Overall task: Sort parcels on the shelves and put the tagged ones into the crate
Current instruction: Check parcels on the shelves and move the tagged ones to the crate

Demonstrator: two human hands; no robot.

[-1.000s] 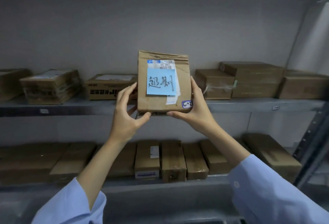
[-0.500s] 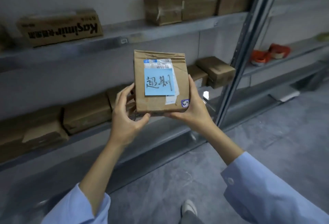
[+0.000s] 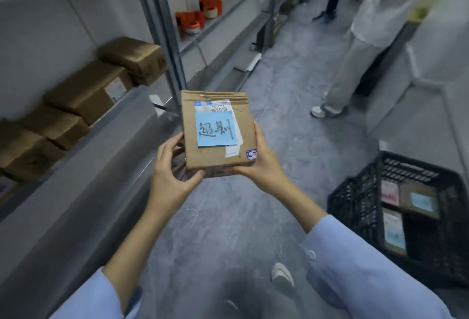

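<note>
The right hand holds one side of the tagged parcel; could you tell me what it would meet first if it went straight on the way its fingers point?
The right hand is already against the parcel; past it the way looks free, though depth is unclear.

The parcel [image 3: 215, 161] sits between the fingers [image 3: 175, 141], shelf boxes [image 3: 86, 92] to their left, crate [image 3: 355, 199] to their right.

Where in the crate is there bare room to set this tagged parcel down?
The black crate shows dark bare room along its right side, beside the blue-tagged parcel. Its left side is crowded with parcels. Both the left hand and the right hand hold the parcel.
</note>
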